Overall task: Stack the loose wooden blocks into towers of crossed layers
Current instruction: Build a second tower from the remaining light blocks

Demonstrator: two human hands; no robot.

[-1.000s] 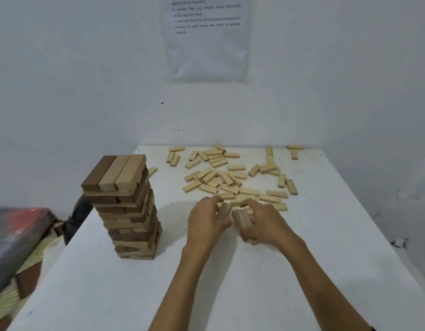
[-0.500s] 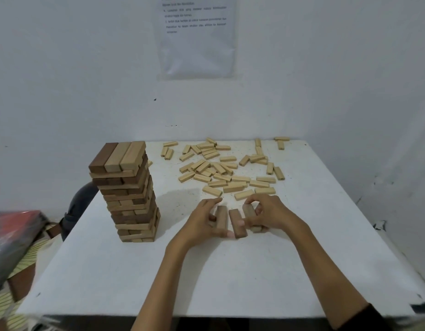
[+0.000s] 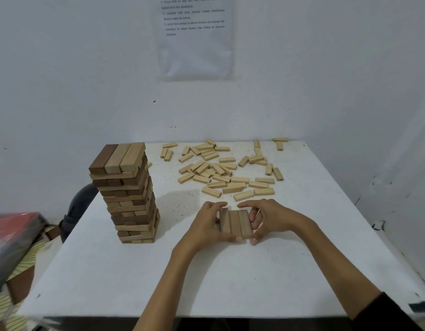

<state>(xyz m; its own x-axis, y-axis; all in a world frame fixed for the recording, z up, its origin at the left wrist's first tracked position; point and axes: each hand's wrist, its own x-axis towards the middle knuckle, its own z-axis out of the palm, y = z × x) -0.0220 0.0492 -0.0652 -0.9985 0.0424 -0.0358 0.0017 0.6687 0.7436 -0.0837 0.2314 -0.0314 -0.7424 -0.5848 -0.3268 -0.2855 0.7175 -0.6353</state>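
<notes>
Centre frame: your left hand [image 3: 204, 225] and right hand [image 3: 275, 218], fingers curled, clasp a flat row of three blocks [image 3: 235, 223] from both sides, thumbs at its near edge | left of frame: rectangular tower [image 3: 125, 194] of smooth light and dark wood, layers crossed | upper centre: pale loose blocks [image 3: 221, 173] scattered on the speckled white table [image 3: 206, 283]

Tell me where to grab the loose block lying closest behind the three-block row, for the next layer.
Take the nearest loose block at mid-length, pinching its two long sides from above. It lies flat and crosswise, near side open; another block crowds its right end. The right hand, holding the three-block row with the left hand, looks closest.
</notes>
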